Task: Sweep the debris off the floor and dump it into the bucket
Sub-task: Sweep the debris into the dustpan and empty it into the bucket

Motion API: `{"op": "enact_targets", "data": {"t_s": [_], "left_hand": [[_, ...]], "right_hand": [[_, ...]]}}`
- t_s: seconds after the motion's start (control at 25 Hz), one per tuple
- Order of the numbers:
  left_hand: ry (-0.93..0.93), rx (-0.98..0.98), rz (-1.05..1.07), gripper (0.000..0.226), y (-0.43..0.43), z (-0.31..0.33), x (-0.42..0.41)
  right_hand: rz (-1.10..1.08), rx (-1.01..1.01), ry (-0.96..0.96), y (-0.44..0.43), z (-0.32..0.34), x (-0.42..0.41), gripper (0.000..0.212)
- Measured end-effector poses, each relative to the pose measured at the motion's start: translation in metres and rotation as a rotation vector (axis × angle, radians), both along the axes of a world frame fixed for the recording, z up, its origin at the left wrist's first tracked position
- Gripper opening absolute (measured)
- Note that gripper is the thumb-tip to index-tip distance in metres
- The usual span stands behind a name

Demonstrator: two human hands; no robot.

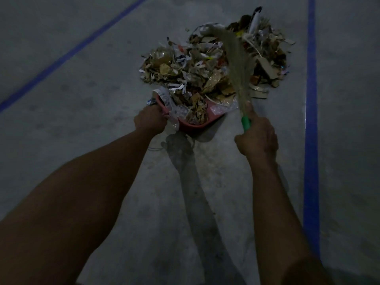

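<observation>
Red plastic dustpan (194, 126) sits on the grey floor (82, 112), its mouth open toward the debris (197, 66), away from the person. Some paper and cardboard scraps lie already inside the dustpan; the bigger heap is just beyond its mouth and touches it.

Left hand (149, 120) is at the left near corner of the dustpan, the fingers curled round its edge to hold it down. Right hand (257, 138) is to the right of the dustpan and a little nearer to the person; its fingers are wrapped round the green handle of the broom (236, 58), with the thumb laid along the shaft.

The broom's long axis runs from this hand away from the person and slightly to the left, over the right part of the heap, so the bristle tip lies on the far side of the debris from the dustpan. I judge the next stroke must pull toward the person and to the left, so that the scraps go into the mouth. A blue line (311, 99) runs on the floor, right of the dustpan. No bucket is visible.
</observation>
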State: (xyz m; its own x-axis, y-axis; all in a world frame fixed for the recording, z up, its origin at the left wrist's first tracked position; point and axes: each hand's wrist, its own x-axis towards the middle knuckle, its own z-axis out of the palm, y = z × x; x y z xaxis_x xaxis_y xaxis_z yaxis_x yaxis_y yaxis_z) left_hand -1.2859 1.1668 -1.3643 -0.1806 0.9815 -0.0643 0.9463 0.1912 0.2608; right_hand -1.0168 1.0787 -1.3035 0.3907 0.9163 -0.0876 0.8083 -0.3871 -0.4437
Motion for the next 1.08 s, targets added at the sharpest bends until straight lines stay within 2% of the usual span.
{"op": "enact_targets", "data": {"t_s": [0.28,0.52,0.68,0.76,0.84,1.08], "left_hand": [[-0.005,-0.002,-0.009,0.033,-0.003,0.001,0.002],[0.016,-0.003,-0.011,0.035,-0.001,0.002,0.0],[0.019,0.016,0.009,0.035,-0.001,0.0,0.001],[0.03,0.017,0.004,0.033,-0.002,0.0,0.003],[0.036,0.009,0.005,0.033,-0.003,0.003,0.002],[0.052,0.004,0.003,0.033,-0.003,0.003,-0.003]], "right_hand": [[0.255,-0.088,0.031,0.025,-0.023,-0.054,0.084],[0.219,-0.224,-0.108,-0.052,-0.014,-0.032,0.049],[0.17,-0.06,-0.14,-0.042,0.013,-0.021,0.053],[0.152,0.006,-0.121,-0.016,0.018,-0.016,0.07],[0.121,0.028,-0.137,0.009,0.011,-0.007,0.075],[0.113,-0.191,-0.208,0.031,-0.041,0.006,0.065]]}}
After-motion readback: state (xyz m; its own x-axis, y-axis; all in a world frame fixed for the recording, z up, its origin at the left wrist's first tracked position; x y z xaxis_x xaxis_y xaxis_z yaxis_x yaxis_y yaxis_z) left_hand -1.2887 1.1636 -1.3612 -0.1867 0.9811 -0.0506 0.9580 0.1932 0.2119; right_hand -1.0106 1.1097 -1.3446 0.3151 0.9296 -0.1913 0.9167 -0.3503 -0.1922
